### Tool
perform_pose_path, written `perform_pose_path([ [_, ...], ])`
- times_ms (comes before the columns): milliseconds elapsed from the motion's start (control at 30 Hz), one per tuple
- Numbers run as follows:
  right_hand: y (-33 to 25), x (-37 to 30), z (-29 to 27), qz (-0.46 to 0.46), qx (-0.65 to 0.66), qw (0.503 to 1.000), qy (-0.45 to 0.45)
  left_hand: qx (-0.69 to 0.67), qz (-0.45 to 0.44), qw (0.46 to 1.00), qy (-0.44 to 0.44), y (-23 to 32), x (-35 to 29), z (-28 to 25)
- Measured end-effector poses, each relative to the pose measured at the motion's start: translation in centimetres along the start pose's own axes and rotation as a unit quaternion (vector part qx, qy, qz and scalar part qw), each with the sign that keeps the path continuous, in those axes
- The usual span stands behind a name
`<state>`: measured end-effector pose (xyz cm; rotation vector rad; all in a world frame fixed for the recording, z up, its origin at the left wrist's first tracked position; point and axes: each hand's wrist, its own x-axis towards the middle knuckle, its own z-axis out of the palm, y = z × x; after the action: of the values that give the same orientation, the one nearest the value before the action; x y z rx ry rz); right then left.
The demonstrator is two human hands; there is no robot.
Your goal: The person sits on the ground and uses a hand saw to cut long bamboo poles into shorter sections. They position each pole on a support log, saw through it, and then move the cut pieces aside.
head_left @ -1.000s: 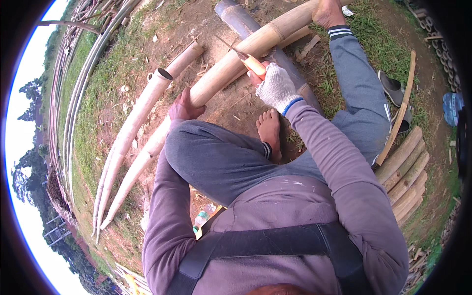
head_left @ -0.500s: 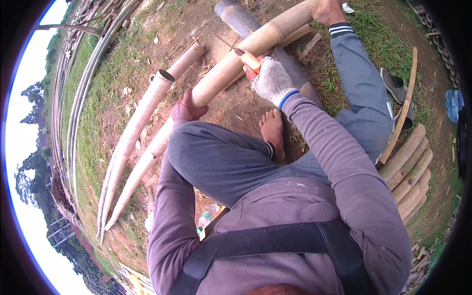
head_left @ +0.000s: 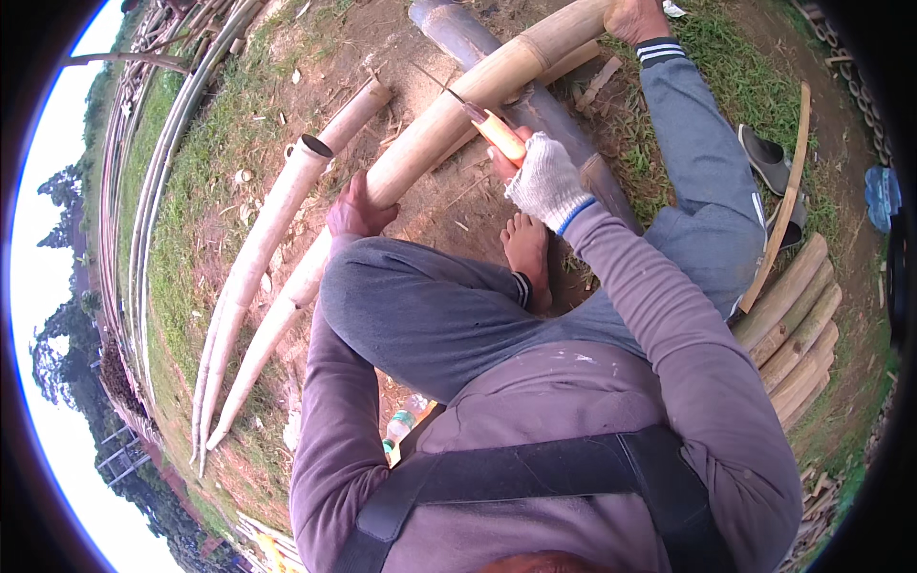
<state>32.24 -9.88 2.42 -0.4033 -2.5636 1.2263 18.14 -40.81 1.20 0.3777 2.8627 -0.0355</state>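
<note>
A long pale bamboo pole (head_left: 420,150) runs diagonally across in front of me, resting over a darker grey pole (head_left: 468,40). My bare left hand (head_left: 358,207) is wrapped round the bamboo pole near my knee. In a knitted white glove, my right hand (head_left: 544,174) grips the orange handle of a handsaw (head_left: 501,135). The saw's thin blade lies across the top of the bamboo, its tip reaching past the far side. My bare foot presses on the pole's upper right end.
Two more bamboo poles (head_left: 277,218) lie at left, one with a hollow cut end. Cut bamboo lengths (head_left: 793,325) are stacked at right, near a bent strip (head_left: 783,210) and a grey shoe (head_left: 764,158). A plastic bottle (head_left: 399,427) lies beside my left elbow.
My right hand has drawn the handsaw back toward me, down and to the right, so more of the handle sits on my side of the pole. My left hand stays on the bamboo.
</note>
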Motion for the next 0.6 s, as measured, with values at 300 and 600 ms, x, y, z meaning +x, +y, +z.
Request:
perform_pose_path([
  [300, -0.7, -11.9, -9.6, -0.043, 0.083, 0.995, -0.031, -0.018, -0.002, 1.0, 0.013, -1.4, -1.0, -0.5],
  [600, -0.8, 1.3, -0.4, -0.003, 0.061, 0.997, 0.041, -0.013, 0.013, 0.998, 0.057, -0.5, -0.4, -1.1],
])
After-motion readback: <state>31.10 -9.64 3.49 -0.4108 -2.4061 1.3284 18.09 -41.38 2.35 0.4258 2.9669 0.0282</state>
